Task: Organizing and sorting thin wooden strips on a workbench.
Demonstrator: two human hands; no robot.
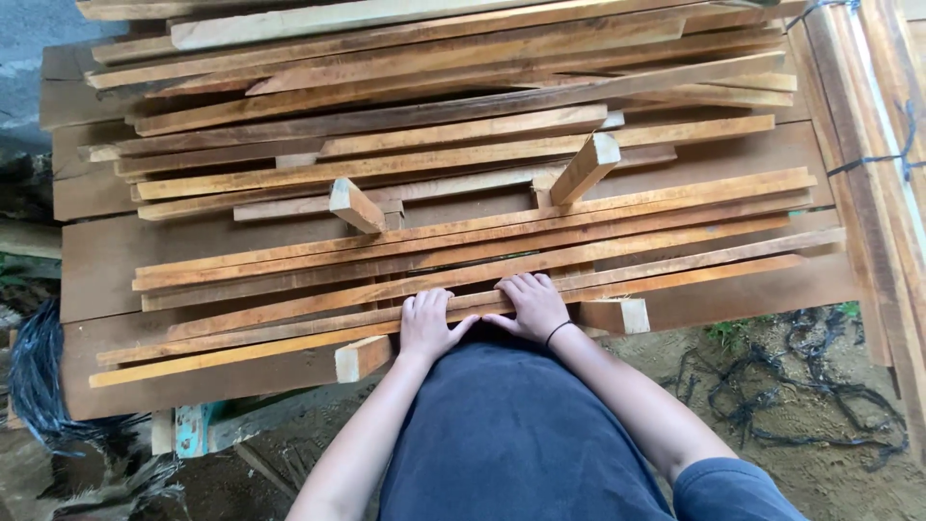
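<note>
Hands flat on wood, left grip (427, 323) open, right grip (532, 305) open, both pressing long strips (463, 289), orange-brown stack.

Black cords (772, 386) on dirt; blue object (193, 429), perhaps crate.

Wooden slats (463, 280) under both hands: raw sawn timber, matt, rough-grained, orange-brown. Boards (106, 260) beneath them: darker, dull wood.
</note>
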